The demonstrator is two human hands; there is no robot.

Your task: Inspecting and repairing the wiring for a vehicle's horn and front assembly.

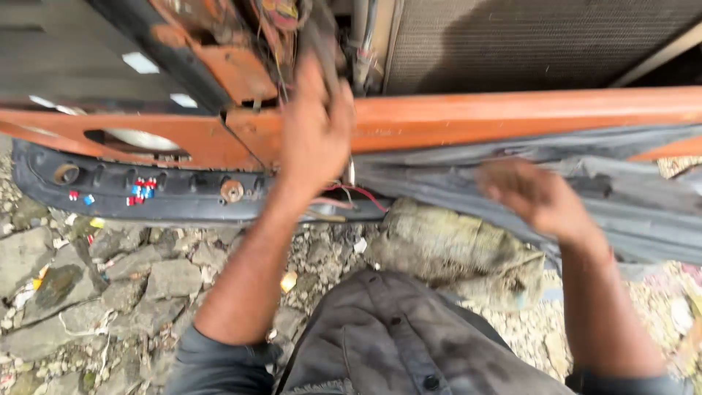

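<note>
My left hand (316,124) reaches up into the front of an orange vehicle frame (512,113), its fingers among wires and a dark bracket (322,36); whether it grips anything is hidden. My right hand (534,194) is blurred, hovering over a grey bumper panel (453,175) below the orange crossbar, fingers loosely curled with nothing seen in them. Thin red and white wires (358,194) hang just below my left wrist.
A radiator grille (541,44) sits behind the crossbar. A dark bumper strip (146,194) at left carries small red and blue fuses (140,192). Broken stones and rubble (110,285) cover the ground, with a dirty rag-covered lump (453,249) near my knees.
</note>
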